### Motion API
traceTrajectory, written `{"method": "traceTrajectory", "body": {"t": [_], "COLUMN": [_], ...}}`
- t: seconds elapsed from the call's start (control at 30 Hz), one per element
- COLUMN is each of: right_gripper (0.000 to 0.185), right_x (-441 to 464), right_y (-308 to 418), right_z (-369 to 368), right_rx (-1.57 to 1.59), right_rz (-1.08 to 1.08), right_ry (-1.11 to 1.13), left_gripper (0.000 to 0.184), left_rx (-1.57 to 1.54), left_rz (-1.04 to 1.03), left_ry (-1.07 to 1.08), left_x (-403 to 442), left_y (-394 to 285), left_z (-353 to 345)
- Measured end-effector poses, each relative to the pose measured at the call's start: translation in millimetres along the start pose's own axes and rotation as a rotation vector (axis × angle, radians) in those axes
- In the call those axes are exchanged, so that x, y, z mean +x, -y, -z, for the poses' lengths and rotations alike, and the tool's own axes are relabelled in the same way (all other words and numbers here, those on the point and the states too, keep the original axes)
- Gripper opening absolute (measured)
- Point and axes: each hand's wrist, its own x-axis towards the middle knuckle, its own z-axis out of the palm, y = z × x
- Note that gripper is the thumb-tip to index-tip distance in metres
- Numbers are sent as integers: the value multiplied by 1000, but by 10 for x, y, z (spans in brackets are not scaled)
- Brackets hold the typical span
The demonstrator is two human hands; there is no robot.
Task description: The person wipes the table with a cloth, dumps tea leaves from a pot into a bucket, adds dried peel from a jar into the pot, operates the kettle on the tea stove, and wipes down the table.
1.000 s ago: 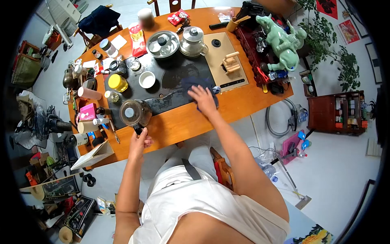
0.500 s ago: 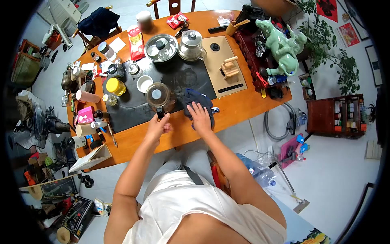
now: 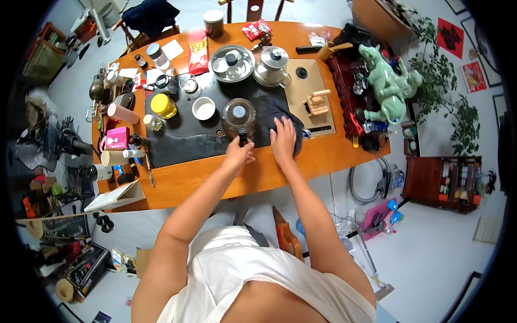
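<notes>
The left hand pinched the black handle of a round, clear-walled pot between thumb and fingers, the others loosely curled. The pot, its lid topped by a pale disc, was near the middle of the worktop's near edge, over a matte black slab with wet-looking patches; whether its base touched the slab could not be told. Just right of it, the right hand lay palm down, fingers slightly spread, on a rumpled dark cloth, which reached from the slab onto the smooth orange-brown wood along the near edge. Left of the pot stood a round white bowl. Toward the far edge sat a shiny metal pan and a see-through kettle; toward the right end, a pale slatted wooden stand and a glossy green figure.
</notes>
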Motion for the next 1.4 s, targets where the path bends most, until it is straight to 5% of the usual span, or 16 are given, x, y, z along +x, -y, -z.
{"method": "traceTrajectory", "body": {"t": [0.13, 0.23, 0.37, 0.5, 0.73, 0.93, 1.07, 1.3, 1.4], "right_gripper": [33, 41, 43, 40, 32, 20, 23, 23, 24], "right_x": [-223, -171, -124, -137, -284, -623, -587, -679, -663], "right_y": [368, 699, 579, 747, 844, 723, 1113, 1045, 1060], "right_z": [140, 326, 178, 248, 324, 136, 353, 214, 255], "right_rx": [794, 918, 1014, 586, 691, 909, 1154, 1193, 1175], "right_rz": [-289, -648, -803, -517, -617, -609, -827, -753, -721], "right_ry": [308, 429, 589, 566, 612, 754, 841, 775, 753], "left_gripper": [16, 14, 21, 23, 27, 29, 32, 37, 37], "left_rx": [-29, 9, 196, 486, 446, 996, 1197, 1064, 429], "left_rz": [-62, -110, -181, -201, -235, -237, -188, -342, -234], "left_ry": [-72, -104, -155, -174, -203, -24, -57, 24, 109], "left_x": [111, 90, 207, -1, -163, -387, -542, -736, -582], "left_y": [74, 113, 424, 405, 656, 405, 81, 36, 414], "left_z": [-207, -299, -292, -237, -182, 308, 439, 506, 630]}}
